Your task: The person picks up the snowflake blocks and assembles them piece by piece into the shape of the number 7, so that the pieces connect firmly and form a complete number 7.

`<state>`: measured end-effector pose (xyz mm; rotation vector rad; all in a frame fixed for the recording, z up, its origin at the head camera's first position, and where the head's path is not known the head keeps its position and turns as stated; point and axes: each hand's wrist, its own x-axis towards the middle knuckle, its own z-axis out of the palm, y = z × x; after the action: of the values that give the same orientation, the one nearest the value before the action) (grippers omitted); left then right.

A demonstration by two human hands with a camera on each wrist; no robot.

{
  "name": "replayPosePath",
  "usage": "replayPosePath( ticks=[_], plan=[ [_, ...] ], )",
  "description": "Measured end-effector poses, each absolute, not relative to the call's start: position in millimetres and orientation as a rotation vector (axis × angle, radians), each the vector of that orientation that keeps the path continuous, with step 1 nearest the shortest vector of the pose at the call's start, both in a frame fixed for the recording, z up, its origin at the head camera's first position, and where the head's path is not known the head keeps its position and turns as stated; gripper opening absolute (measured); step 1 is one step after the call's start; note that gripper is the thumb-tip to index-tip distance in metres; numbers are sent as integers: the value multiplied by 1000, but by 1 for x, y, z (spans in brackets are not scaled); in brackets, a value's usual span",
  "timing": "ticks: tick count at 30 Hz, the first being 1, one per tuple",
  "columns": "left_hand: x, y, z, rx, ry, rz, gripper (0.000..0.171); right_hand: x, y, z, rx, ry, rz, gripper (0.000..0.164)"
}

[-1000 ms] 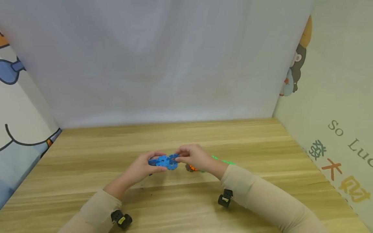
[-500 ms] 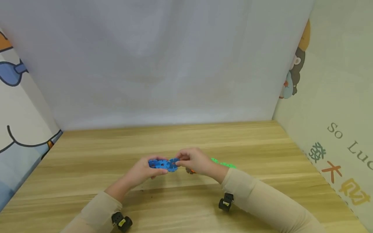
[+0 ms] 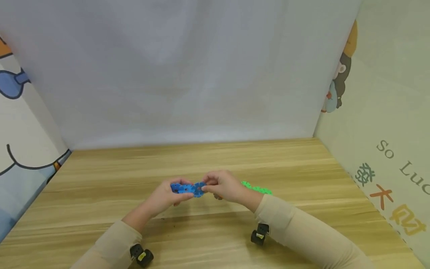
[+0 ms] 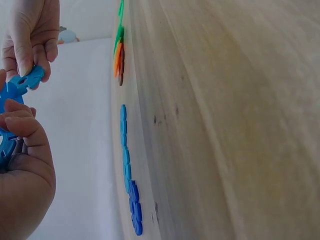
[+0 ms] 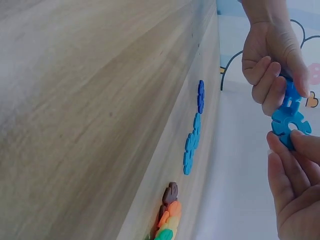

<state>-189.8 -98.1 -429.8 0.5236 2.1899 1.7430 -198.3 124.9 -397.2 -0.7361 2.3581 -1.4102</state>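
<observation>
Several blue snowflake discs [image 3: 184, 188] are joined in a short chain, held above the table between both hands. My left hand [image 3: 157, 198] grips the chain's left part between thumb and fingers. With thumb and fingertips my right hand [image 3: 227, 185] pinches the end snowflake disc [image 3: 198, 189] at the right. In the right wrist view, this end disc [image 5: 290, 126] overlaps the piece beside it; whether its slots are fully locked I cannot tell. The left hand's fingers hide part of the chain in the left wrist view.
On the wooden table [image 3: 215, 231], light blue discs [image 4: 124, 150] and dark blue discs [image 4: 135, 207] lie in a row. Further right are brown [image 5: 170, 192], orange [image 5: 172, 209] and green discs [image 3: 256, 189]. A grey curtain [image 3: 201, 74] stands behind.
The blue chain has tilted in the hands and sits slightly lower in the head view. Both hands keep their hold, with only small finger and wrist shifts.
</observation>
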Motion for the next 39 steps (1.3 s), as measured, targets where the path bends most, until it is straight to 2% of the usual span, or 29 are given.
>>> replayPosePath(
  ticks=[31, 36, 39],
  plan=[
    [-193, -96, -426, 426, 2226, 1768, 38, -198, 112, -398, -762, 2464, -1394, 8],
    [-192, -95, -428, 469, 2270, 1692, 36, -198, 116, -400, -803, 2457, -1366, 7],
    [-191, -92, -429, 590, 2347, 1554, 38, -198, 123, -405, -812, 2452, -1305, 8]
  ],
)
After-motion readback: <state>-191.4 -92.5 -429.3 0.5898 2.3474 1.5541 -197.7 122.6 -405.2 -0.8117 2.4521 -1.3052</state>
